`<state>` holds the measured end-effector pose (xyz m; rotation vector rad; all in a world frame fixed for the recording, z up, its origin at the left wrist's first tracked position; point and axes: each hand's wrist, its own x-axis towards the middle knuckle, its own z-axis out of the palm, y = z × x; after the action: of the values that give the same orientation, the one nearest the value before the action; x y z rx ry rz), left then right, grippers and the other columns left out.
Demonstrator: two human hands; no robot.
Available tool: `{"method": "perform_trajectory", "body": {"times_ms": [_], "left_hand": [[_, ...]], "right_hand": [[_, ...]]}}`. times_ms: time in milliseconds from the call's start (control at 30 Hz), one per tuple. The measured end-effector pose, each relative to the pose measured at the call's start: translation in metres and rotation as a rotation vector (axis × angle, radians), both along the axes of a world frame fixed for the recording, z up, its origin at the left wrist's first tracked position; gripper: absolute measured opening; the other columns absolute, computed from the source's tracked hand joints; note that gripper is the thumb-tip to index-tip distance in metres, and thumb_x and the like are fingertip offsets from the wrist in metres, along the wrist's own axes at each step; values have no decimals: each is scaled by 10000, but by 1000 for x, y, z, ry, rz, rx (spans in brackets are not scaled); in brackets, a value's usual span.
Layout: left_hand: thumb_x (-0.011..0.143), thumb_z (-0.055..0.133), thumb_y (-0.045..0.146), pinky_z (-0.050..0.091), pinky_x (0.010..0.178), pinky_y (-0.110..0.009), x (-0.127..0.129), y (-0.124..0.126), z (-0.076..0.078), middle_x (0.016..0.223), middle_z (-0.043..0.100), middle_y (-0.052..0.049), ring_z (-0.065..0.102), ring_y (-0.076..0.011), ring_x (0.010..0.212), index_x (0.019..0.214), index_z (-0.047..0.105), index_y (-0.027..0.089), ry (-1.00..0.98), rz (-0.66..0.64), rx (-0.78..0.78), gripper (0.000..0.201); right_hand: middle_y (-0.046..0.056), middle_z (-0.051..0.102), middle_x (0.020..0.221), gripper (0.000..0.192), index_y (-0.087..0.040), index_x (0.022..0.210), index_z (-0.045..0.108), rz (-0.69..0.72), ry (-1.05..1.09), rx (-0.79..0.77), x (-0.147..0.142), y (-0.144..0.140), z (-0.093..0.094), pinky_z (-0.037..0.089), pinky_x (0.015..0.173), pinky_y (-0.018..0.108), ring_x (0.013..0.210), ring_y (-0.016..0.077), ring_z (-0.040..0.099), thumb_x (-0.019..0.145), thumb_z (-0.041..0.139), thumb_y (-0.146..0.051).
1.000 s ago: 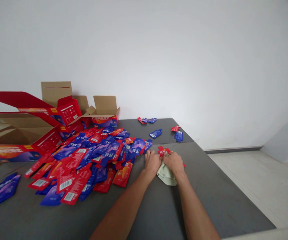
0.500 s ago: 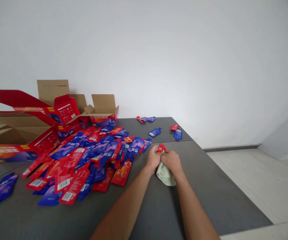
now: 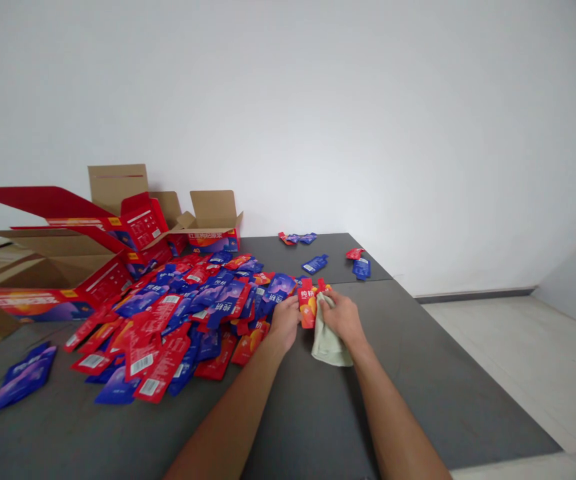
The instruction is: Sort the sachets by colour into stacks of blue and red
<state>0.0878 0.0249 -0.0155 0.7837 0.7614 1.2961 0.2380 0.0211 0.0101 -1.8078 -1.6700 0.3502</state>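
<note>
My left hand (image 3: 284, 321) grips a red sachet (image 3: 307, 307) held upright just above the dark grey table (image 3: 418, 373). My right hand (image 3: 342, 317) holds a pale green cloth (image 3: 328, 343) pressed against the sachet's right side; the cloth's lower end hangs down to the table. Both hands are close together at the right edge of a big heap of red and blue sachets (image 3: 178, 320).
Open red-and-cardboard boxes (image 3: 68, 253) stand at the back left. A few loose sachets (image 3: 361, 263) lie at the table's far right, a blue one (image 3: 21, 380) at the near left. The table's right edge drops to a pale floor (image 3: 518, 360).
The red sachet has been lifted from under my hands and turned upright, now showing its full front. My left hand shifted slightly left; the cloth stayed in my right hand.
</note>
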Motion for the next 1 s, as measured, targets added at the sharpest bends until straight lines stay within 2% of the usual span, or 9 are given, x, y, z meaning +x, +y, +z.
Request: {"method": "perform_trajectory", "body": {"times_ms": [200, 433, 533, 667, 733, 1000], "left_hand": [[519, 587, -7, 500, 867, -354, -23, -17, 12, 1028, 747, -108, 673, -255, 980, 1046, 748, 141, 11, -67, 135, 570], [580, 547, 9, 456, 991, -352, -30, -25, 14, 1182, 706, -77, 628, -229, 1114, 1158, 709, 205, 16, -11, 230, 632], [635, 579, 38, 469, 971, -344, -33, -29, 16, 1191, 700, -78, 633, -221, 1103, 1220, 669, 215, -25, 10, 214, 619], [680, 675, 106, 493, 917, -347, -42, -30, 16, 1142, 714, -97, 664, -219, 1024, 1256, 631, 193, -91, 74, 120, 585], [681, 716, 125, 493, 908, -343, -46, -29, 14, 1141, 716, -98, 670, -213, 1007, 1290, 606, 198, -98, 79, 90, 623], [721, 656, 81, 483, 937, -344, -49, -30, 3, 1218, 690, -110, 642, -224, 1093, 1335, 602, 197, 42, -83, 213, 627]], "right_hand": [[70, 710, 1140, 289, -203, 1113, 709, 166, 69, 185, -26, -7, -7, 464, 1000, 309, 1066, 197, 655, 865, 574, -262], [84, 647, 1028, 247, -192, 1043, 731, 250, 126, 370, -43, -14, -6, 501, 938, 338, 981, 206, 630, 859, 576, -249], [86, 616, 1051, 263, -201, 1090, 726, 291, 163, 426, -48, -18, -3, 501, 937, 343, 981, 203, 615, 875, 581, -248], [73, 618, 1061, 250, -239, 1103, 725, 523, 149, 417, -55, -25, 0, 495, 946, 326, 1014, 190, 602, 909, 568, -223], [68, 622, 1055, 241, -252, 1089, 732, 579, 132, 390, -59, -27, -1, 498, 936, 317, 1007, 185, 603, 919, 564, -217], [85, 596, 1105, 276, -234, 1137, 726, 288, 138, 474, -51, -20, -2, 500, 914, 320, 965, 185, 599, 943, 533, -267]]}}
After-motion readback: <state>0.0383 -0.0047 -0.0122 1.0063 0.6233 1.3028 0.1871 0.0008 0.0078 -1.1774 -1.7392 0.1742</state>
